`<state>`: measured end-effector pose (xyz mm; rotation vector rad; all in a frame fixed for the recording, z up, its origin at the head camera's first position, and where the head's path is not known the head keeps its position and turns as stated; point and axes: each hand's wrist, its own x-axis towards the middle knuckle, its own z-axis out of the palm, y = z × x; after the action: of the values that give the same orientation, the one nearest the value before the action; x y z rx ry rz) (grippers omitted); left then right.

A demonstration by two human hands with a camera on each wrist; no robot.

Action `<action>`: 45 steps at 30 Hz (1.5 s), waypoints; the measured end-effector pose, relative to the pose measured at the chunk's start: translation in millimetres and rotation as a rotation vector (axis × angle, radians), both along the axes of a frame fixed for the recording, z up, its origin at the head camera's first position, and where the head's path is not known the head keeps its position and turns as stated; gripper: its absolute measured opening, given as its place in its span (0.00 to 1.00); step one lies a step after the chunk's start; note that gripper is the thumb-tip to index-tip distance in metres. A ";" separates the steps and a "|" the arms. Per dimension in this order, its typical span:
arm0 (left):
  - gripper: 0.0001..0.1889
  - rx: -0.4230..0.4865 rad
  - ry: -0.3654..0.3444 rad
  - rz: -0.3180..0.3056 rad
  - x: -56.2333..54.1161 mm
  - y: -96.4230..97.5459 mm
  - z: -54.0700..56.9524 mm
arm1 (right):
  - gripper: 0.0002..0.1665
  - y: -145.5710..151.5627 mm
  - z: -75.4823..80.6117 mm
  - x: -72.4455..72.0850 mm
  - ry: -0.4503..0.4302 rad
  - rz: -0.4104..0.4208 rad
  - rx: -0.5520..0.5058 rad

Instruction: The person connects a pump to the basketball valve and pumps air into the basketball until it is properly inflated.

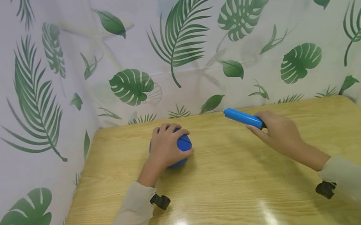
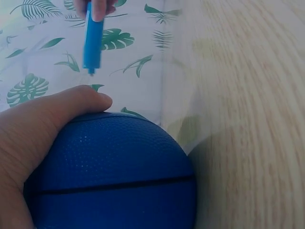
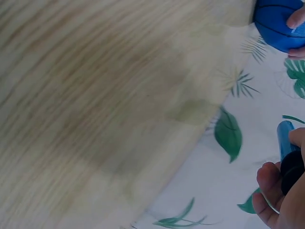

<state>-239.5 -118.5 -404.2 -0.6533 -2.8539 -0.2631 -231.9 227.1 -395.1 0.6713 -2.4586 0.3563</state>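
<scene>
A small blue basketball with black seams rests on the wooden table. In the head view my left hand grips it from above, fingers spread over its top and thumb on its near right side. To the right, my right hand holds a slim blue ball pump above the tabletop by its black end. The pump's narrow tip points left, towards the ball but apart from it. In the right wrist view the pump's black round end lies within the curled fingers; part of that hand is cut off.
The light wooden table meets a white wall covering with green leaf prints at the back and left. Black wrist straps show at both sleeves.
</scene>
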 end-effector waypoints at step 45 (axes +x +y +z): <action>0.28 0.055 0.110 -0.028 -0.1 -4.6 -4.7 | 0.22 23.1 -49.8 -46.5 -0.452 0.029 0.162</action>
<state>-239.6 -123.2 -408.9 -0.6761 -2.7246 -0.2988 -278.4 250.2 -444.9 0.7614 -2.9340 0.3535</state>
